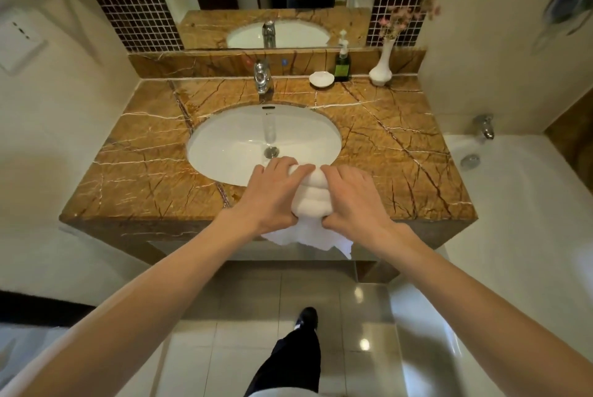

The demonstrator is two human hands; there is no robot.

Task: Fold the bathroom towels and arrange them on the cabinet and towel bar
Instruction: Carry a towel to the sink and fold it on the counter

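Left hand and right hand grip towel; vase holds seemingly pink flowers.

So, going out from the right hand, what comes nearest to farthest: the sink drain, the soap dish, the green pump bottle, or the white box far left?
Measured from the right hand, which holds the rolled towel, in the head view:
1. The sink drain, just ahead and to its left.
2. The soap dish and the green pump bottle, side by side at the back; too close to call.
3. The white box, far left, up high.

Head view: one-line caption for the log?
Left hand and right hand grip a white towel at the front edge of the counter.
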